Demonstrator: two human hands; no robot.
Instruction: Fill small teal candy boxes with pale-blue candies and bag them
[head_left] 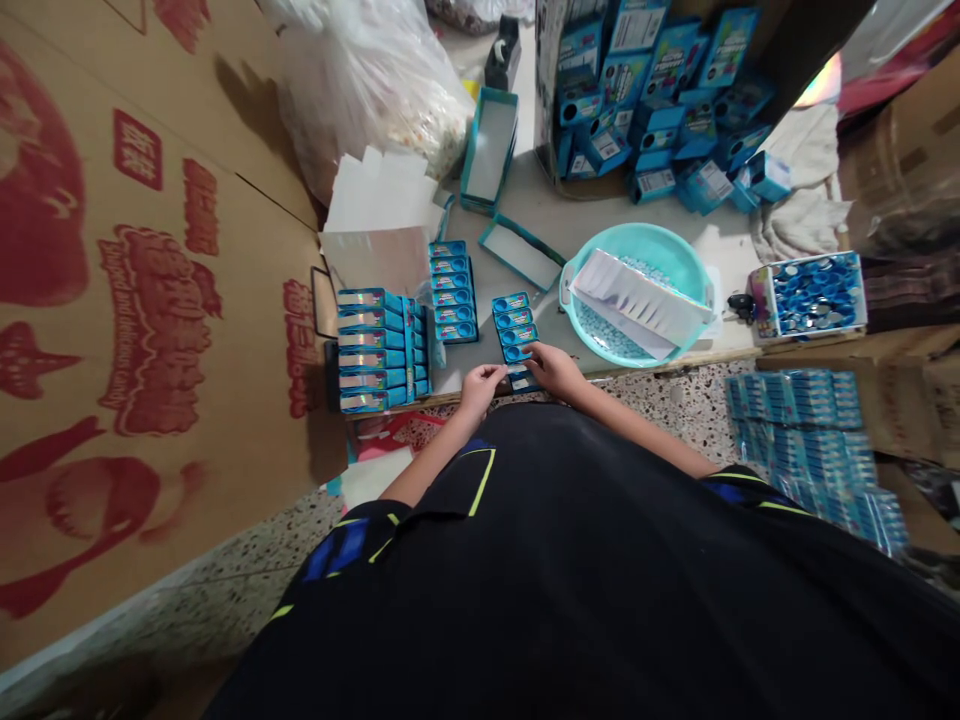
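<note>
A column of small blue packs (514, 318) lies on the table in front of me. My left hand (482, 386) is at the near left side of this column, its thumb and fingertips pressed together; whatever they pinch is too small to make out. Across from it, my right hand (553, 368) rests over the near right end, fingers bent onto the packs. A second column of blue packs (453, 292) lies to the left, and beyond it stand stacked blue boxes (373, 350). The turquoise basin (637, 240) to the right holds small pale pieces and a folded white card (637, 298).
An open blue tray (521, 252) and a blue box (489, 150) lie farther back. A large carton (551, 100) of blue boxes stands at the back right. White cards (379, 200), a plastic bag (375, 80) and a tall brown carton (150, 300) occupy the left.
</note>
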